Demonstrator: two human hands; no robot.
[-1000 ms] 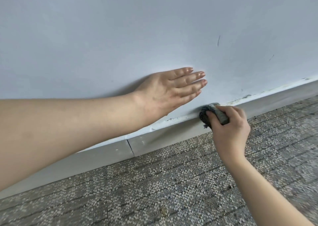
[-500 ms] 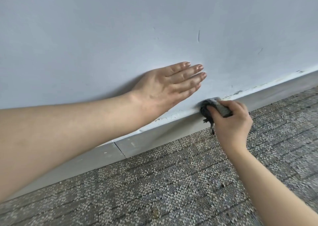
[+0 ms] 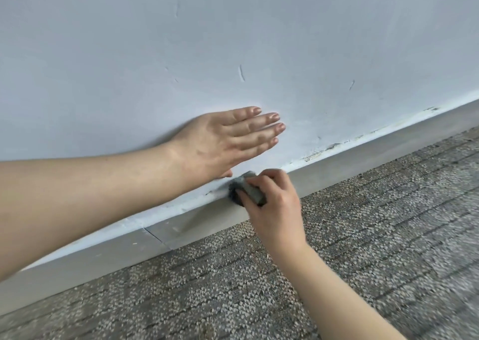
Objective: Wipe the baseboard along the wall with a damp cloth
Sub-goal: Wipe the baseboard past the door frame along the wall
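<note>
Under the right hand (image 3: 272,205), cloth (image 3: 246,192) mostly hidden, blurred.

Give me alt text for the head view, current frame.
A right hand grips a dark grey cloth against the top edge of a pale grey baseboard, while the left hand lies flat, fingers straight, on the pale blue-grey wall just above. Dark grime specks line the baseboard's top further right; speckled grey carpet fills the foreground.

left hand (image 3: 223,142) flat, fingers straight, right hand (image 3: 272,205) curled, gripping
</note>
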